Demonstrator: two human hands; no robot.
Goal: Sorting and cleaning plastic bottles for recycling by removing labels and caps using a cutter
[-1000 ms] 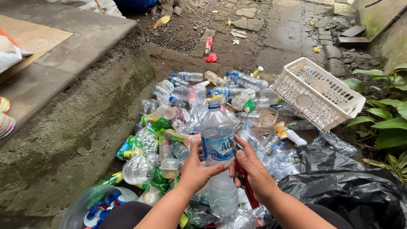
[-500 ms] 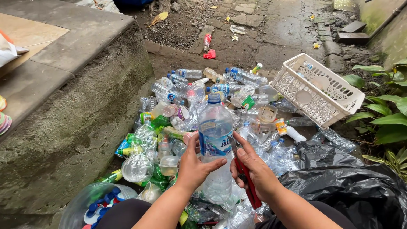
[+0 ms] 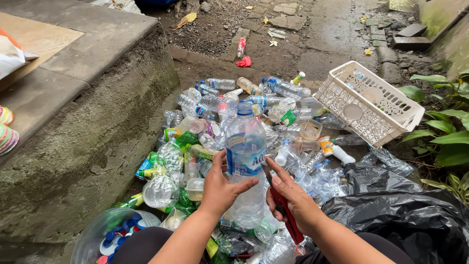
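Left hand (image 3: 221, 188) wraps the clear water bottle (image 3: 245, 166) mid-body; bottle upright, long axis vertical, blue cap away from camera, above the bottle pile (image 3: 234, 117). Right hand (image 3: 293, 200) closed on a red-handled cutter (image 3: 286, 215), probably a knife, blade touching the bottle's blue label, right side.

Outdoor yard or alley used for sorting recyclables. Damp dirt ground (image 3: 312, 54) with broken paving, mossy concrete step (image 3: 97, 137), leafy plants (image 3: 444, 132). Heap of empty plastic bottles (image 3: 234, 112), white plastic crate (image 3: 369, 102), black rubbish bag (image 3: 405, 215).
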